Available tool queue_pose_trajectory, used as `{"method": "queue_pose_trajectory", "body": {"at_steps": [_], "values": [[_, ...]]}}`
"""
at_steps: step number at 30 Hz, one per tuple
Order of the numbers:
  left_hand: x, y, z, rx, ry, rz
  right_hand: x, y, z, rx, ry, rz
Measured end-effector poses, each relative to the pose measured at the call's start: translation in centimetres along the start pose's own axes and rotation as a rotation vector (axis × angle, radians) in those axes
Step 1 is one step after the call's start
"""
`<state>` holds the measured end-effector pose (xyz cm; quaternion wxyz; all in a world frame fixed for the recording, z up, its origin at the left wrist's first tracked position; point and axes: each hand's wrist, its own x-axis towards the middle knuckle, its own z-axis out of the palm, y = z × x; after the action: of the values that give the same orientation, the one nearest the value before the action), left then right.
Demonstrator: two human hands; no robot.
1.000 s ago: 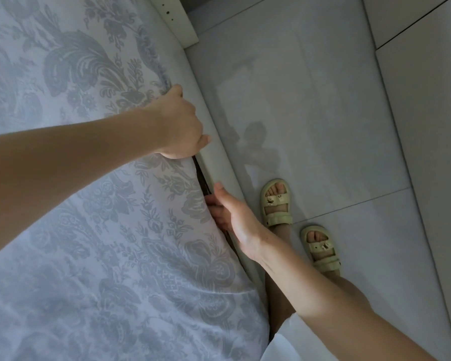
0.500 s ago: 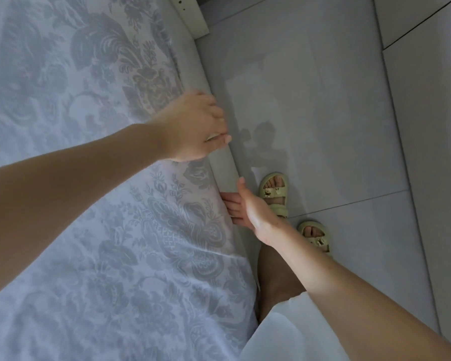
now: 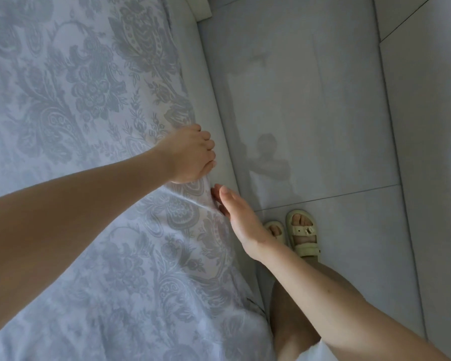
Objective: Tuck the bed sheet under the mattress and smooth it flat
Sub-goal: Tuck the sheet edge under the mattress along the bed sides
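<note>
Two hands: left hand [image 3: 193, 155] grips bed sheet [image 3: 89, 100] taut; straight-fingered right hand [image 3: 236, 213], at 5 o'clock, should push it deep.

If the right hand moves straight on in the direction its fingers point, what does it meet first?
The right hand points at the bed sheet where it folds over the edge, and seems almost on it. Just beyond is the left hand, gripping that sheet. Depth is unclear.

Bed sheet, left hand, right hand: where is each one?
bed sheet [image 3: 84, 105], head view, on a grey floral motif on top.
left hand [image 3: 190, 155], head view, on the back of the hand.
right hand [image 3: 241, 217], head view, on its thumb side, mid-hand.
</note>
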<state>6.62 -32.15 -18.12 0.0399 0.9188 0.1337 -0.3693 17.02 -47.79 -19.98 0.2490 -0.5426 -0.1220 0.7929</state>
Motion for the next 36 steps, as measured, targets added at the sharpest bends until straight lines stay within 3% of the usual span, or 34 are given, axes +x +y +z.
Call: {"method": "queue_pose_trajectory", "body": {"at_steps": [4, 7, 10, 15, 19, 23, 27, 33, 36], "values": [[0.3, 1.1, -0.2, 0.101, -0.055, -0.1, 1.2, 1.1, 0.6, 0.056, 0.053, -0.046], [0.5, 1.8, -0.9, 0.208, -0.168, -0.154, 1.7, 1.4, 1.8, 0.148, -0.038, -0.028], [0.2, 1.5, -1.4, 0.27, -0.261, -0.181, 2.1, 0.9, 3.2, 0.203, -0.107, 0.05], [1.0, 1.5, -1.5, 0.211, -0.281, -0.209, 2.6, 0.8, 2.5, 0.323, -0.13, 0.165], [0.5, 1.4, -0.7, 0.15, -0.019, -0.231, 2.4, 1.8, 1.0, 0.197, -0.082, 0.279], [-2.6, 5.5, -0.4, -0.013, 0.349, -0.081, 0.3, 6.3, -0.4, 0.166, -0.027, 0.336], [-6.7, 11.9, 1.3, -0.129, 0.372, 0.04, -2.6, 9.6, -1.8, 0.218, 0.007, 0.285], [-10.8, 19.8, 3.7, -0.272, 0.539, -0.258, -7.1, 12.4, -3.2, 0.087, 0.234, 0.063], [-12.4, 24.7, 4.8, -0.34, 0.537, -0.296, -10.5, 16.1, -3.3, -0.057, 0.308, 0.017]]}}
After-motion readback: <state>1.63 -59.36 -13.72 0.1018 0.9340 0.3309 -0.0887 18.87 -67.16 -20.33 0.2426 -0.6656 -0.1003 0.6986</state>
